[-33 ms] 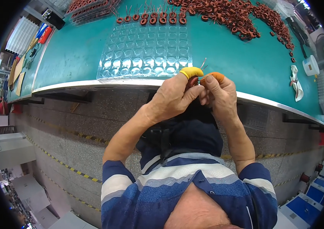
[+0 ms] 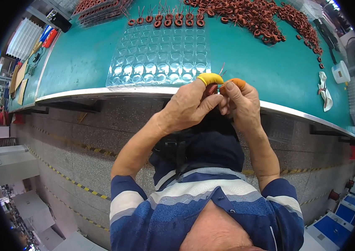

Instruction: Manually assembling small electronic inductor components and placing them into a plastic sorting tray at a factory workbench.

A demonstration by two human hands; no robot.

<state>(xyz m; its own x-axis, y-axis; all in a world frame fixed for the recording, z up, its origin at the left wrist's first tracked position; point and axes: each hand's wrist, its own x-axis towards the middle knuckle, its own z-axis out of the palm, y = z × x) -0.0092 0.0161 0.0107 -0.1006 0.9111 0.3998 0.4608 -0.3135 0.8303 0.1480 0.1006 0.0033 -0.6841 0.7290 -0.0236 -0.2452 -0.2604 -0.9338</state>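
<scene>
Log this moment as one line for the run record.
left hand: pinching coil | right hand: on coil | tray: mostly unfilled

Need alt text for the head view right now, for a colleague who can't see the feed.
Both hands meet at the near edge of a teal workbench, the left hand and right hand pinching a small copper-wound ring coil between fingertips capped in yellow and orange finger cots. Beyond them lies a clear blister tray, a row of coils and a loose coil pile.

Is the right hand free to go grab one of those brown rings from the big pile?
Probably not right now. The right hand is busy pinching a small coil together with the left hand, and the pile of rings lies across the green table.
</scene>
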